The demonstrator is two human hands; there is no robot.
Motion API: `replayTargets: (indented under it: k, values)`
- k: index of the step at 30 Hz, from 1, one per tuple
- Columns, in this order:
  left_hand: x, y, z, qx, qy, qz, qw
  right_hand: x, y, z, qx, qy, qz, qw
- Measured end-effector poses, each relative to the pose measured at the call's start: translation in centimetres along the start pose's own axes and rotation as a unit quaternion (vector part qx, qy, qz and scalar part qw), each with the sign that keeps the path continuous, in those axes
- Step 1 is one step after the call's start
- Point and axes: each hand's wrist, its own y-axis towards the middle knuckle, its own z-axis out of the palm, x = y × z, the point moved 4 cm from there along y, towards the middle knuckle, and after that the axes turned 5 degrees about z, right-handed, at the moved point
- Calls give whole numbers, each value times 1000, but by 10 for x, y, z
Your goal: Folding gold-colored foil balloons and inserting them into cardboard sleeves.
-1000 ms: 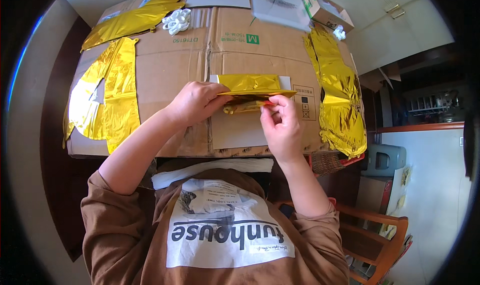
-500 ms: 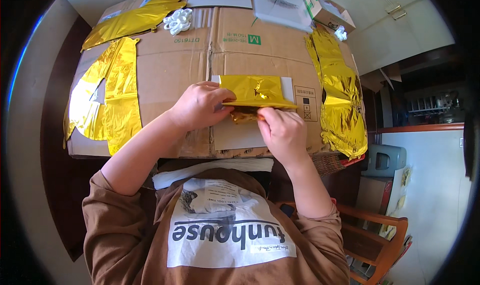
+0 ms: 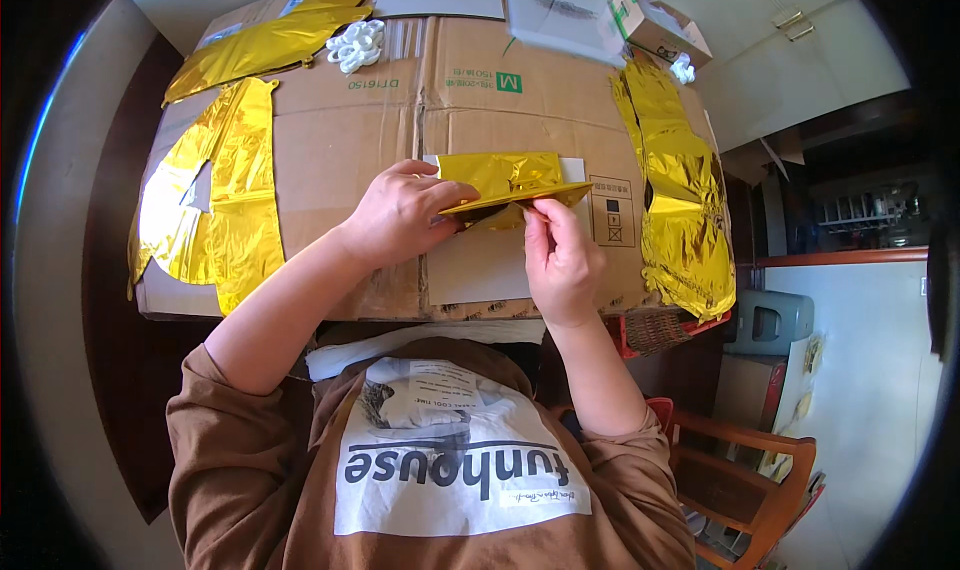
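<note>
Landmark: flattened cardboard box (image 3: 400, 140) covering the table.

Left hand (image 3: 400, 215) is lying near the box's middle, fingers curled over the left end of a folded gold foil piece (image 3: 510, 180) and pressing it down. Right hand (image 3: 560, 255) is sitting just beside it, toward the box's near edge, thumb and forefinger pinching the foil's lower fold; the fold is partly hidden, so the grip is probably on one layer only. The foil is resting on a white sheet (image 3: 480, 265) at the box's centre.

Larger gold foil shapes are lying at the box's left edge (image 3: 215, 200), right edge (image 3: 680, 200) and far left corner (image 3: 270, 40). A white plastic bundle (image 3: 355, 45) is sitting near the far edge.
</note>
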Motion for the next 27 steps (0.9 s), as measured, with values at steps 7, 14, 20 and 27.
replayTargets:
  k: [7,14,20,27]
  values:
    - [1,1,1,3,4,-2,1000,-6,-12,8,-3,151,-42,988]
    - [4,0,-1,30,-4,-16,999,10,-3,-3,105,-86,-244,960]
    - [3,2,0,48,1,-20,999,8,-5,13,154,-155,-243,945]
    - [3,6,-3,49,-36,-76,995,4,-7,16,174,-145,-218,949]
